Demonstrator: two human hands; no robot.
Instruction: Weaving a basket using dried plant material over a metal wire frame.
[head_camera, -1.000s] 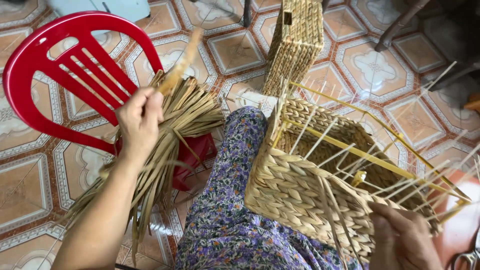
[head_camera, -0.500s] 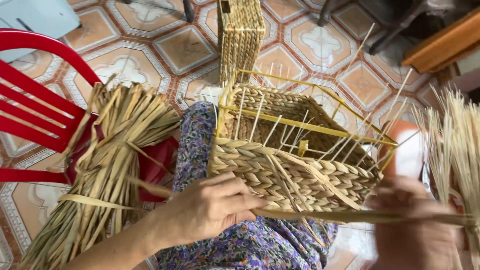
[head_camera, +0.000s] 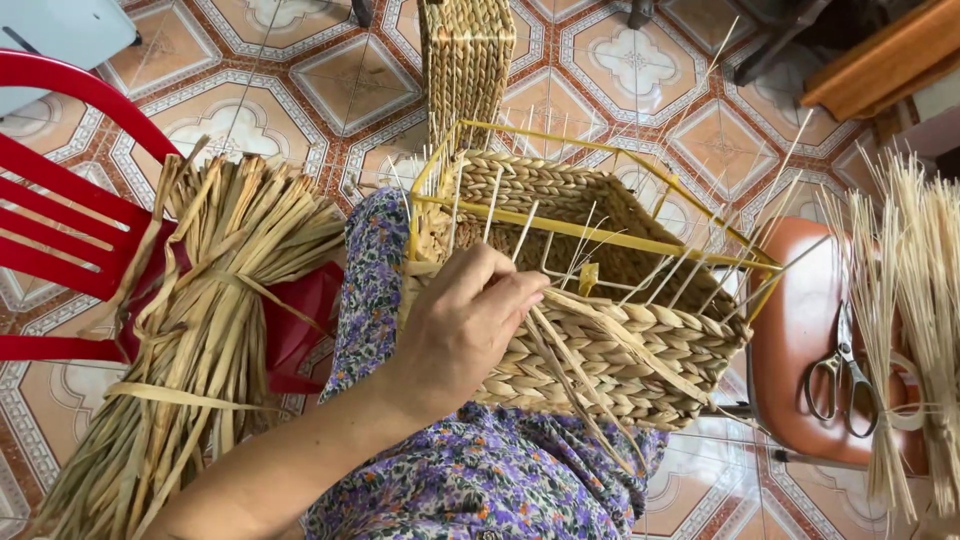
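Left hand (head_camera: 465, 325), fingers curled, now pinches flat straw strands (head_camera: 560, 350) against the woven basket (head_camera: 600, 350) on the lap, having risen from the lower strand. Right hand has left view. Braided fibre wraps a yellow wire frame (head_camera: 590, 232).

A tan woven basket (head_camera: 600, 340) on a yellow frame (head_camera: 590, 232), beside a red chair (head_camera: 60, 230).

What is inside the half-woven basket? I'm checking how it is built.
Inside the half-woven basket a yellow wire frame shows, with thin pale upright stakes along it and woven inner walls. The left hand covers the near corner, and the bottom is hidden.
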